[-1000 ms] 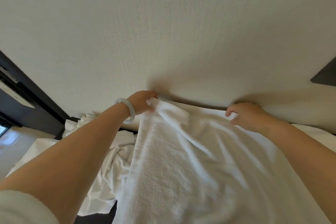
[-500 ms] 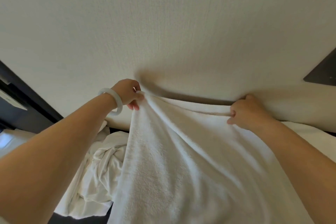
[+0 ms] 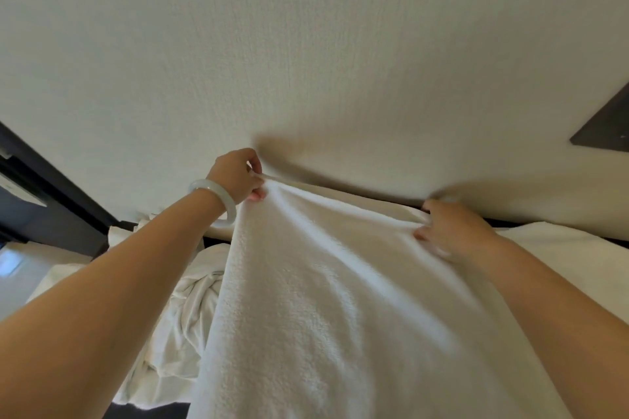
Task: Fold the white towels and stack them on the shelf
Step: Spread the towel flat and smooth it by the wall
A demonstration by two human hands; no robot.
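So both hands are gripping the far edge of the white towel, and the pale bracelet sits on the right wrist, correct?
Not quite. The head view shows the pale bracelet on the left wrist, not the right. The rest holds: the left hand and the right hand both grip the far edge of the white towel.

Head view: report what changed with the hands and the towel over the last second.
The left hand lifted its corner of the white towel up and slightly left, drawing the far edge tighter; the right hand, blurred now, shifted only a little. Nothing was let go: both hands still pinch that edge. The crumpled linen on the left stayed put.
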